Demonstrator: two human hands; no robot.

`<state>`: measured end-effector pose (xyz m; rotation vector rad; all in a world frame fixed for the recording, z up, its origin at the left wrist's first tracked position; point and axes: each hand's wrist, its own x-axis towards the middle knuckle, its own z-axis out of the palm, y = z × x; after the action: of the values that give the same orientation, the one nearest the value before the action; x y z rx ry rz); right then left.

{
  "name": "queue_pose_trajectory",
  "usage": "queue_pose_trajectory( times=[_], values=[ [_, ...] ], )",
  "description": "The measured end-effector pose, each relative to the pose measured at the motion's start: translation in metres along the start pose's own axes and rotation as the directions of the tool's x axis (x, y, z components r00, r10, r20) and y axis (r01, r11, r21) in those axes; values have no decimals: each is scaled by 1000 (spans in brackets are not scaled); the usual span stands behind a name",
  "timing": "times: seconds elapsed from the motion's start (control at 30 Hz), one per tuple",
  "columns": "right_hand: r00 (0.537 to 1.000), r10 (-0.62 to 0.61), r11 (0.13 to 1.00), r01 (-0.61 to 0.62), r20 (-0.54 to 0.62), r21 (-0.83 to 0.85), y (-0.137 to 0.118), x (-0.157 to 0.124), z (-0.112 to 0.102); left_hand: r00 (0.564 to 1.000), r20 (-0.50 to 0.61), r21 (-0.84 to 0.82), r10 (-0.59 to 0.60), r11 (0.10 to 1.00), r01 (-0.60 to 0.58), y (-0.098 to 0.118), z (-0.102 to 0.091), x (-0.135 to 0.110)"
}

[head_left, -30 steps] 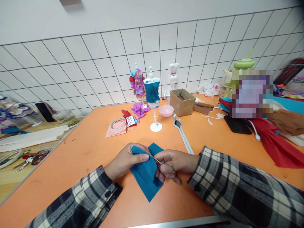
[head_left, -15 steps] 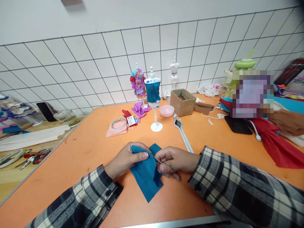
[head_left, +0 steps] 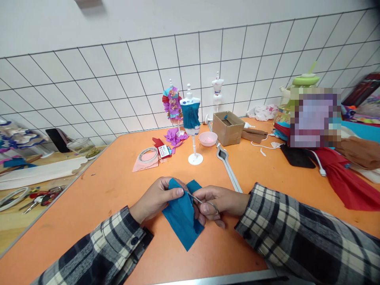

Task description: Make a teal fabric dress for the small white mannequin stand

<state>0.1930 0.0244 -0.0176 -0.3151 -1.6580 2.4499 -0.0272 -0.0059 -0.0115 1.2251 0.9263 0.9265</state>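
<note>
Between my hands, above the orange table (head_left: 118, 221), is a piece of teal crepe paper or thin fabric (head_left: 184, 229). My left hand (head_left: 158, 198) pinches its upper left edge between thumb and fingers. In my right hand (head_left: 215, 202) is a small pair of metal scissors (head_left: 196, 198), its finger loop around a finger and its blades at the teal sheet near my left thumb. Part of the sheet hangs down between the hands, and the blade tips are partly hidden by it. Behind them stands a small white mannequin (head_left: 195, 158) wrapped in teal.
At the back are a dressed mannequin (head_left: 173, 103), a bare one (head_left: 217, 89), a pink bowl (head_left: 208, 139) and a cardboard box (head_left: 227, 132). Tape (head_left: 148, 155) lies left on pink paper. Red fabric (head_left: 341, 186) and a black phone-like slab (head_left: 298, 155) lie right.
The teal sheet has folded a little more at its top left edge, and my left fingers have shifted slightly. The scissors' loop has shifted slightly in my right hand.
</note>
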Motion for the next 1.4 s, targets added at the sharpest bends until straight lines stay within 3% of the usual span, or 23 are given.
queue_pose_trajectory(
  times=[0.23, 0.43, 0.63, 0.83, 1.1, 1.4],
  values=[
    [998, 1, 990, -11, -70, -142, -6, -1, 1, 995, -89, -23, -31, 999, 29, 1, 3, 0],
    [999, 33, 996, -34, -20, -77, -3, 0, 2, 999, -36, 81, -5, 997, 8, -3, -1, 2],
    [998, 19, 995, -25, -65, -94, -5, 0, 3, 995, -95, 48, 24, 999, -20, 1, 2, 1],
    [997, -27, 998, 23, -66, -60, -3, 1, 0, 991, -124, -18, -41, 999, 39, 5, 1, -1],
    [1000, 16, 1000, -16, 5, 16, -1, 2, 0, 1000, -10, 33, 13, 999, -13, -1, -4, 1],
    [1000, 21, 1000, -21, -4, 11, -2, 1, 0, 1000, -25, 29, 16, 999, -16, 0, -2, 1]
  ],
)
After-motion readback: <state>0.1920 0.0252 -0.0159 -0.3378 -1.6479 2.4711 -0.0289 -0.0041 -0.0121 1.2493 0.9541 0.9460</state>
